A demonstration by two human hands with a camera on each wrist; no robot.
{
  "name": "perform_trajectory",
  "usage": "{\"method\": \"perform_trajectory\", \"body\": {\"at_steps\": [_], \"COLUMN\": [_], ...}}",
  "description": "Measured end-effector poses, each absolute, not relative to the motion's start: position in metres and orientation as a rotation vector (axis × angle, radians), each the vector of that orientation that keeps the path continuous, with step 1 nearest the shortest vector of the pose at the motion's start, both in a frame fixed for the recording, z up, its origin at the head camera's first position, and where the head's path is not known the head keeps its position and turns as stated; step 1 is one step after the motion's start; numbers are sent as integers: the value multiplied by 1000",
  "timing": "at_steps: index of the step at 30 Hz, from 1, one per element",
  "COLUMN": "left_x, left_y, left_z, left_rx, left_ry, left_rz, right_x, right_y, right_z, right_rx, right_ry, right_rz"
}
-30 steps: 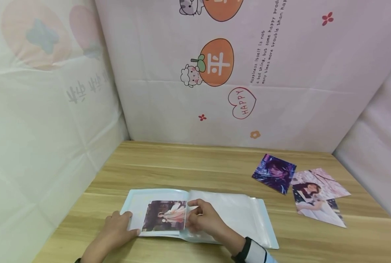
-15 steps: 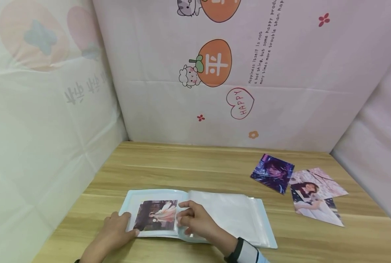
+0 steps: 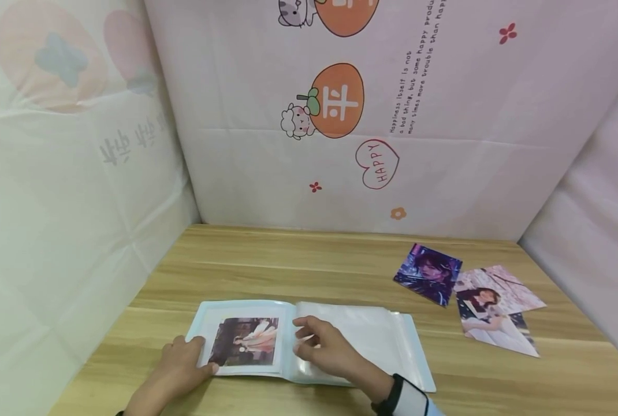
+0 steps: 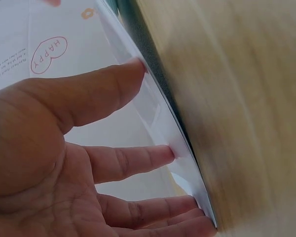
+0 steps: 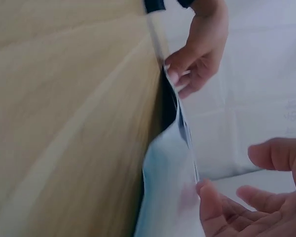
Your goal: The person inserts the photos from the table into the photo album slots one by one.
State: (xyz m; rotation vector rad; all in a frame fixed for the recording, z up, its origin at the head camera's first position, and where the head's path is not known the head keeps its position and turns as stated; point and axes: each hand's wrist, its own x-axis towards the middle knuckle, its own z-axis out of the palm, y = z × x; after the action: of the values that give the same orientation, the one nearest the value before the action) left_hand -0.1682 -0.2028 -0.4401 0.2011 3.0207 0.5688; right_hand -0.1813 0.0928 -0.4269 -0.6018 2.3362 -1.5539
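Note:
A photo album [image 3: 361, 329] with a pale blue cover lies spread on the table. On its left page sits a photo [image 3: 249, 342] of a figure in light, flowing clothes, apparently inside the clear sleeve. My left hand [image 3: 183, 363] rests on the album's left edge, thumb at the lower corner near the photo; the left wrist view shows its fingers [image 4: 133, 160] extended against the page. Beside the spine is my right hand [image 3: 332, 351], its fingers loosely bent and holding nothing. One of its fingertips appears to touch the page in the right wrist view.
At the right of the wooden table [image 3: 288, 263] lie a purple-blue picture [image 3: 430, 273], a pink blossom picture [image 3: 501, 289] and another picture [image 3: 501, 335] partly beneath it. Printed cloth walls [image 3: 246, 173] surround the table's back and sides.
The photo has slid left on the page, with my right hand following it. That hand has since drawn back right from the photo's edge. My left hand has stayed on the album edge.

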Motion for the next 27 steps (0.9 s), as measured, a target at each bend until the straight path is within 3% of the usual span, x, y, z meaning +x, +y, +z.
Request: {"method": "perform_trajectory", "body": {"at_steps": [11, 27], "left_x": [-168, -171], "left_y": [-205, -204], "left_z": [-437, -438], "left_rx": [197, 198], "left_ry": [3019, 3017], "left_rz": [571, 533], "right_x": [-167, -145], "right_y": [156, 234], "right_z": [-421, -448], "right_rx": [-967, -766], "right_ry": [2714, 3026], "right_rz": [-1006, -692]}}
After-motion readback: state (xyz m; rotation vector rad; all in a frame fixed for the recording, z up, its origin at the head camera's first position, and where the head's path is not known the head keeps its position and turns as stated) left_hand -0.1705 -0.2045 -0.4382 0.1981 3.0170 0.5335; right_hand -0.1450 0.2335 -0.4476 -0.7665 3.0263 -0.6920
